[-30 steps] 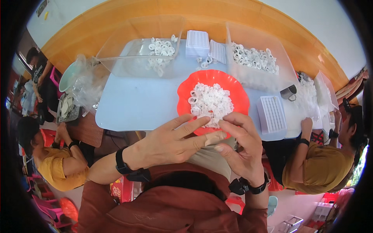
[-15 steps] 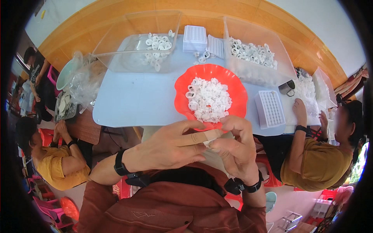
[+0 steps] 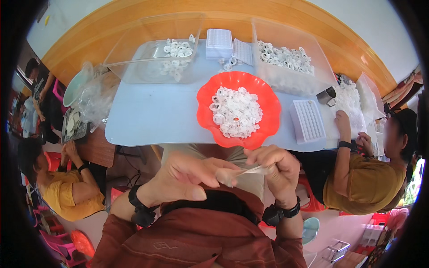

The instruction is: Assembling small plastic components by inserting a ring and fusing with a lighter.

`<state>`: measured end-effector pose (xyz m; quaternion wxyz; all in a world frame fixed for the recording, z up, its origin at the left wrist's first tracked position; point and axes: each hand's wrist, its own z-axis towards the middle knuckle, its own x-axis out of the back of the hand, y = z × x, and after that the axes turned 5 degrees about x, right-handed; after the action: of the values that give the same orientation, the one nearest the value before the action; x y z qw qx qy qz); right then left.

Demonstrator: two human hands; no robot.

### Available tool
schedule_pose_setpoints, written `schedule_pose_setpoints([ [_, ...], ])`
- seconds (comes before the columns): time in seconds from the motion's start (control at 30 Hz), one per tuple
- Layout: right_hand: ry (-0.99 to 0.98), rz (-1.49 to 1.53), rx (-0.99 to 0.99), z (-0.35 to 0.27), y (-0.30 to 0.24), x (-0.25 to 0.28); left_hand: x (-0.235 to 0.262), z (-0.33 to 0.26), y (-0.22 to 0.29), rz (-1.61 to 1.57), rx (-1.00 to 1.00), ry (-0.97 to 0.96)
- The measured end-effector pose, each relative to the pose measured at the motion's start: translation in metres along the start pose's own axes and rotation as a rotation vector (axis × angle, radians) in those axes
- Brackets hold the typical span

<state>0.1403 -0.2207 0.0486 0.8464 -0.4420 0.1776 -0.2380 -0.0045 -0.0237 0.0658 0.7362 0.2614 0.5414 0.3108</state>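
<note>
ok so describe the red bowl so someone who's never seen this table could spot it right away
Start at the pale blue table and go to its near edge, just above the person's hands. There sits the red bowl, wavy-rimmed and heaped with small white rings. It is the only red, round container; the neighbouring bins are clear and box-shaped.

Pale blue bench against a wooden wall band.
I see bright daylight, a white wall above orange wood panelling, and red plastic stools on the floor.

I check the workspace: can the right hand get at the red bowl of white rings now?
Probably yes: the red bowl sits just beyond the right hand, nothing between, but its fingers pinch a thin clear piece.
</note>
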Motion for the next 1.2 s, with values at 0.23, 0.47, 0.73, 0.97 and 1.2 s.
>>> schedule_pose_setpoints([
  [0.23,0.239,0.167,-0.029,-0.003,-0.003,0.006,0.0,0.0,-0.013,0.105,0.091,-0.058],
  [0.47,0.356,0.002,0.125,-0.014,-0.027,-0.009,0.001,-0.001,-0.015,0.4,0.344,0.157],
  [0.73,0.341,0.03,0.141,-0.03,-0.046,-0.018,-0.008,0.005,-0.022,0.713,0.21,0.297],
  [0.97,0.307,0.118,0.184,-0.041,-0.054,-0.017,-0.009,0.004,-0.024,0.488,0.064,0.424],
  [1.2,0.464,0.184,0.147,-0.052,-0.057,-0.008,-0.021,-0.002,-0.02,0.092,0.089,0.469],
])
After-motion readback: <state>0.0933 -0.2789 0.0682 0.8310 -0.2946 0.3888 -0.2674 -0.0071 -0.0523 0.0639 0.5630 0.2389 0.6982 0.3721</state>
